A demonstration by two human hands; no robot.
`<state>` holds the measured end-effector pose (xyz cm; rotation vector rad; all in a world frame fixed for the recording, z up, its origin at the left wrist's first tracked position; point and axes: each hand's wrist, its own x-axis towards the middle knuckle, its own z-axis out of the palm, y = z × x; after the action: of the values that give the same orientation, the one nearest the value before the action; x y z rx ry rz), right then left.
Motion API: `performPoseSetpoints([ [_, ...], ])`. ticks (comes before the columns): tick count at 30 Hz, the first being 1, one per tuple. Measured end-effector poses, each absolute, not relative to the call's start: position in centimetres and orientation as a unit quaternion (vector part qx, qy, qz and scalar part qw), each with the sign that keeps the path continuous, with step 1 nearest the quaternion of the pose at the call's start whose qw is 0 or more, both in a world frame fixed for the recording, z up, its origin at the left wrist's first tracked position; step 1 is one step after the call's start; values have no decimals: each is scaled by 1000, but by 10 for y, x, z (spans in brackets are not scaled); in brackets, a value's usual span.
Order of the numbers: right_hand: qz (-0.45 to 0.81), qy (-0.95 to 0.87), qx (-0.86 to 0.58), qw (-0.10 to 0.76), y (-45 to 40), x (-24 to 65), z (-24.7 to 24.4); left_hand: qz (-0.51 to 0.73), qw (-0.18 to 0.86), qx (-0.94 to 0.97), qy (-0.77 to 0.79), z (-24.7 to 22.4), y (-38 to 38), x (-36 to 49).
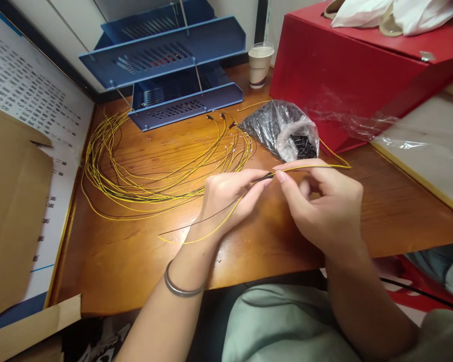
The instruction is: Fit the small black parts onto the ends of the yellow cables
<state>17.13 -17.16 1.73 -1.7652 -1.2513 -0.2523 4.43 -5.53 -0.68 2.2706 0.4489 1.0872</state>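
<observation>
Over the front of the wooden table, my left hand [234, 193] pinches a small black connector [269, 175] between thumb and forefinger. Thin yellow and black wires [215, 230] run from it back across my left wrist. Close by on the right, my right hand [320, 201] pinches the yellow and black wires [313, 166] just beside the connector; they pass over the hand and bend past its knuckles. Behind my hands lies a large loose coil of yellow and black wires [98, 171], several with black ends. A clear plastic bag [264, 123] of small black pieces sits beyond my right hand.
A blue tiered file rack [184, 108] stands at the back of the wooden table [128, 256]. Right of it are a paper cup [260, 65] and a big red box [347, 75] with white cloth on top. Cardboard [15, 211] leans along the left side.
</observation>
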Motion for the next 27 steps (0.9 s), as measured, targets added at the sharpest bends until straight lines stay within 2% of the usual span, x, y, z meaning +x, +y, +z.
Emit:
performPoseSetpoints([
  [7,-91,-508,-720,464,-170,170,17,406,309,845,163,-7,-56,45],
  [15,-120,-407,-760,493,-170,173,14,427,348,816,176,2,-60,45],
  [22,-162,-371,-753,519,-170,174,21,406,473,771,129,4,-60,39],
  [27,-155,-358,-743,544,-170,172,25,432,571,665,211,11,-54,42],
])
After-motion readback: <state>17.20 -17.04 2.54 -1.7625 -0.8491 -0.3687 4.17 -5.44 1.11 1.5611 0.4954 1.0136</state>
